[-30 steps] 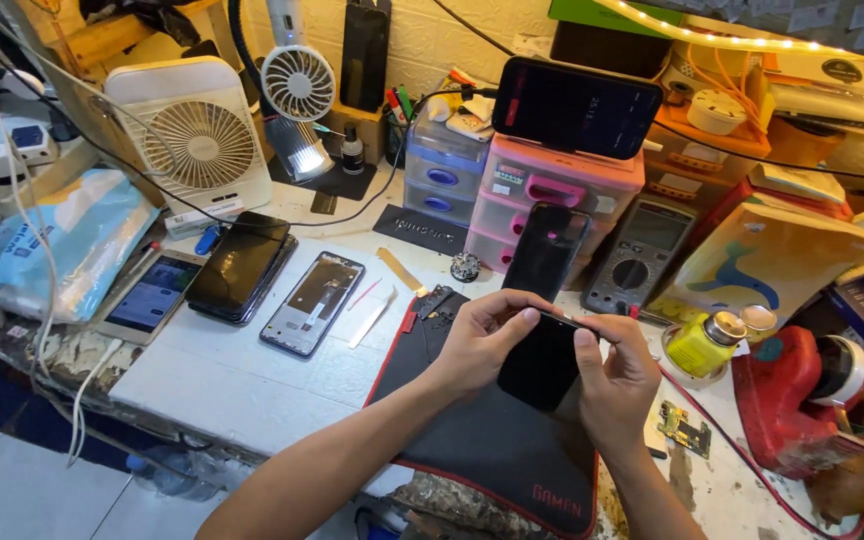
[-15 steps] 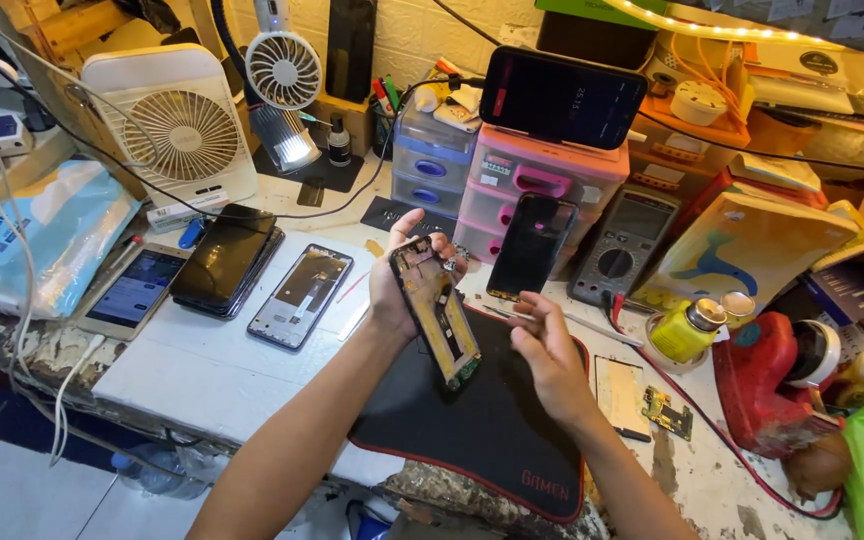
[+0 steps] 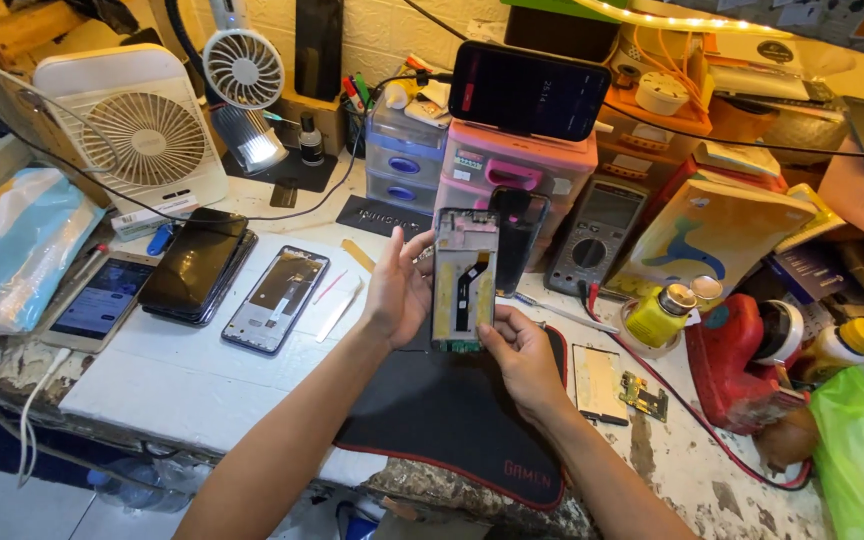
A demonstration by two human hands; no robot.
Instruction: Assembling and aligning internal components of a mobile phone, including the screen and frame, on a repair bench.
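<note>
Both the left hand [image 3: 397, 290] and right hand [image 3: 522, 355] grasp the opened phone frame [image 3: 465, 280] upright (edges only); best keep fingertips off the flex between them.

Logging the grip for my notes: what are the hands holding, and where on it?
An opened phone frame, upright. The left hand grips its left edge; the right hand supports the bottom right corner.

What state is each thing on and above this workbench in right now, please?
Opened phone frame: held upright, insides facing the camera.
Left hand: grips the frame's left edge.
Right hand: supports its bottom.
Phone on pink drawers: propped sideways, screen dark.
Second frame: flat, open.
White fan: upright; spinning cannot be told.
</note>
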